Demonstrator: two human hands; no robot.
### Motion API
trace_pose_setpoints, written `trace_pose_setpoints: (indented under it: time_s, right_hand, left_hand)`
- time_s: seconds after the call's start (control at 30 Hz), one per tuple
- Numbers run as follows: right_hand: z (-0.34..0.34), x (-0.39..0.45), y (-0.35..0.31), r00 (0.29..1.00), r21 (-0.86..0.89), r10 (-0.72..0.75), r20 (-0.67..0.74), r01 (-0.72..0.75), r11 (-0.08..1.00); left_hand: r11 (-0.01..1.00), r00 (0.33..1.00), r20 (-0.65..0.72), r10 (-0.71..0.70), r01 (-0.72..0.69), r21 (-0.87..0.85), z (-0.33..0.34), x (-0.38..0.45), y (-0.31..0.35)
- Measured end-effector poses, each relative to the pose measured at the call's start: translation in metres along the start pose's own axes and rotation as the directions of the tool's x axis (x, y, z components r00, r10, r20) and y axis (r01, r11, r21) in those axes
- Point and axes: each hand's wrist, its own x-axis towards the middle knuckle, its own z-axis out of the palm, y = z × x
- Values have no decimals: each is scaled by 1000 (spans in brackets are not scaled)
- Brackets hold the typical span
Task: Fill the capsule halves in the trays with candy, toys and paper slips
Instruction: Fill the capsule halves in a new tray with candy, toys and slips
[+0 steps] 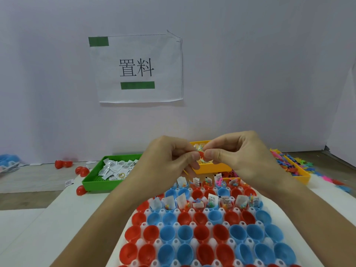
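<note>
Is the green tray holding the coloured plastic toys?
No: the green tray holds white paper slips; the toys lie in an orange tray at the right.

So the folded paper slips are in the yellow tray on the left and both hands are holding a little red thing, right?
Not quite. The head view shows the paper slips lying in a green tray, not a yellow one. The rest holds: the left hand and right hand both pinch a little red thing.
</note>
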Motion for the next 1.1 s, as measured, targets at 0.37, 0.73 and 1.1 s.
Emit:
trace_pose_setpoints:
  time_s: [0.37,0.73,1.1]
  right_hand:
    - [-1,-1,-3,998,46,-7,59,4,999]
    - [-7,2,6,1000,-16,5,4,-5,1000]
    - [-14,6,13,998,-97,-6,-65,0,995]
  left_hand:
    - [986,993,-91,-69,54,-156,-5,0,3]
    - [942,957,180,-229,172,288,-52,-5,-24]
    - [612,865,120,-487,239,753,-64,-9,-65]
